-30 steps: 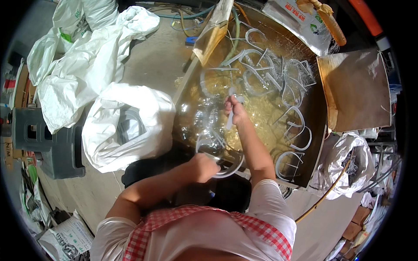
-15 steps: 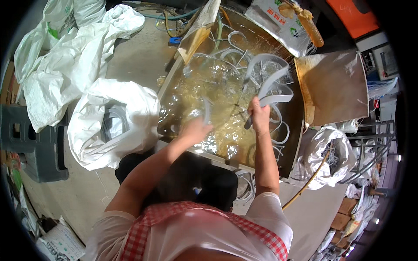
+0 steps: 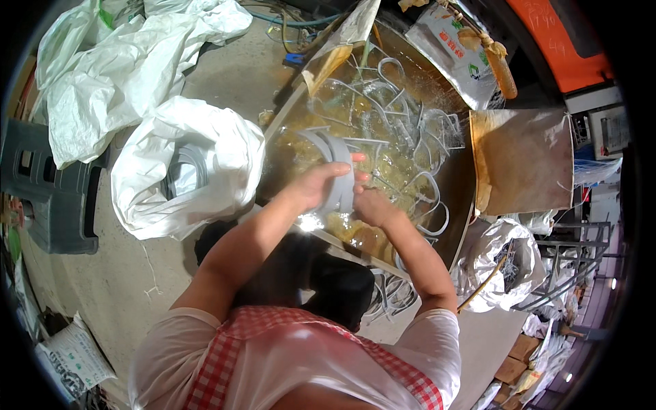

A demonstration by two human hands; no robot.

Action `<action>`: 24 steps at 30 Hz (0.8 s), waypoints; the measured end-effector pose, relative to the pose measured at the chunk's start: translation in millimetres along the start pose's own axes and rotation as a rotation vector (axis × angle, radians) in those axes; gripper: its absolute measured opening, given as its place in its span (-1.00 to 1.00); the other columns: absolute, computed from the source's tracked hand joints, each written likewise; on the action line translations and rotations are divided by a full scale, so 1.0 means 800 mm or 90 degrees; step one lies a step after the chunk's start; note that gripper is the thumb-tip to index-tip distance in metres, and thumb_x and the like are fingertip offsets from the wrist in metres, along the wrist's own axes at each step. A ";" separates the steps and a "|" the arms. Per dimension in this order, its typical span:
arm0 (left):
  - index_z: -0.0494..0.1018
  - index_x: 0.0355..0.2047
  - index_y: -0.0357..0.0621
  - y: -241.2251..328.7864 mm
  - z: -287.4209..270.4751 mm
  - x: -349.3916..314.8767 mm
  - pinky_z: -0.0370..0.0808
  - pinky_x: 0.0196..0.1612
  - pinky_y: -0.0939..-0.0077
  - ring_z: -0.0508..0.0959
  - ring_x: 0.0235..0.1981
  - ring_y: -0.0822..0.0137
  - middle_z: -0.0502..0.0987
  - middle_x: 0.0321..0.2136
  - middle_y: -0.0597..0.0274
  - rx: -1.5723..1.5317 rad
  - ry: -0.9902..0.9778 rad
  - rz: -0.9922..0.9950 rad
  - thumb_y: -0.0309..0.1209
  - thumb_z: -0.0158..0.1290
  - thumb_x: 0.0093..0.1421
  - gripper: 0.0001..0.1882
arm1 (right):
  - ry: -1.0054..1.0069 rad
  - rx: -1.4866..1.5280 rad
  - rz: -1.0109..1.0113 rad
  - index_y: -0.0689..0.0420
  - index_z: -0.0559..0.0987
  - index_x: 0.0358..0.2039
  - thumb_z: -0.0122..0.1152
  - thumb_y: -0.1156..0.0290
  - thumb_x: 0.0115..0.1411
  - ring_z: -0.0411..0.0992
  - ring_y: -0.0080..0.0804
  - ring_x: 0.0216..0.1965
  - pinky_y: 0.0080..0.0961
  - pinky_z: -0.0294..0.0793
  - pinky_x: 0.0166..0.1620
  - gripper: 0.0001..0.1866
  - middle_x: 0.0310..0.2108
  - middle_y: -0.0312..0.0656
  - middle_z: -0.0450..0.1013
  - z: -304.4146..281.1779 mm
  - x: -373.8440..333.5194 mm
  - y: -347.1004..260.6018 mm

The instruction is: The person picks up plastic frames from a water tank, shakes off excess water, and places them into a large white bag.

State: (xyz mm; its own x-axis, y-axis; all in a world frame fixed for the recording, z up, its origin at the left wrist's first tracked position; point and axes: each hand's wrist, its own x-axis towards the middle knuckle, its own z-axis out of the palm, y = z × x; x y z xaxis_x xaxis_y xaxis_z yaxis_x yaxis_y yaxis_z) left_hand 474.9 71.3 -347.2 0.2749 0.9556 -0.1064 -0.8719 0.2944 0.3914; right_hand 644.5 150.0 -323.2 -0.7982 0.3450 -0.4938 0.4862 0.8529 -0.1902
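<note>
– Where are the grey curved strips (image 3: 346,190), and how would they handle?
– Over the water tub (image 3: 283,113), clamped in the left hand (image 3: 314,186); likely light, springy and slippery, best gripped across the broad middle. The right hand (image 3: 372,206) curls beside their edge; whether it grips, I can't tell
– Any writing?
– Red and green print on the silvery sheet (image 3: 437,51) beyond

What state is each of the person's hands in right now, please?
Left hand: holding grey curved strips between thumb and fingers.
Right hand: curled beside the strips; whether it grips them cannot be told.
</note>
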 end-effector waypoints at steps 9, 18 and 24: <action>0.23 0.00 -0.36 0.002 0.009 -0.018 0.44 -0.10 0.36 0.52 -0.22 0.18 0.48 -0.24 -0.04 0.210 -0.225 -0.086 -0.45 0.10 -0.05 -0.43 | 0.544 -0.151 -0.122 0.06 0.41 -0.07 0.21 0.48 -0.14 0.40 -0.05 -0.15 -0.29 0.40 -0.16 -0.49 -0.18 -0.06 0.43 -0.099 0.033 0.006; 0.16 0.08 -0.30 0.042 0.006 -0.014 0.36 -0.02 0.43 0.42 -0.09 0.27 0.40 -0.11 -0.05 0.375 -0.012 0.143 -0.23 0.17 -0.04 -0.27 | 0.385 0.376 0.059 0.11 0.49 -0.16 0.12 0.38 0.03 0.47 -0.24 -0.25 -0.45 0.41 -0.18 -0.69 -0.25 -0.07 0.48 -0.035 0.059 0.088; 0.08 0.11 -0.29 0.025 0.013 -0.002 0.31 0.02 0.34 0.37 -0.03 0.18 0.33 -0.03 -0.08 0.678 0.344 0.483 -0.26 0.21 -0.07 -0.20 | 0.510 0.706 0.239 0.23 0.44 -0.36 0.04 0.54 0.01 0.29 -0.59 -0.62 -0.61 0.29 -0.55 -0.87 -0.59 -0.27 0.35 -0.064 0.061 0.077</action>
State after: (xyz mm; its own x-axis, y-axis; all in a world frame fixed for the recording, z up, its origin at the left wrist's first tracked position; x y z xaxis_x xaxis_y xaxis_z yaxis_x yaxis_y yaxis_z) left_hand 461.0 75.3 -329.2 -0.5141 0.8335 0.2024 0.0498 -0.2066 0.9772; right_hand 617.2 239.2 -315.3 -0.3622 0.9234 -0.1273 0.4345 0.0464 -0.8995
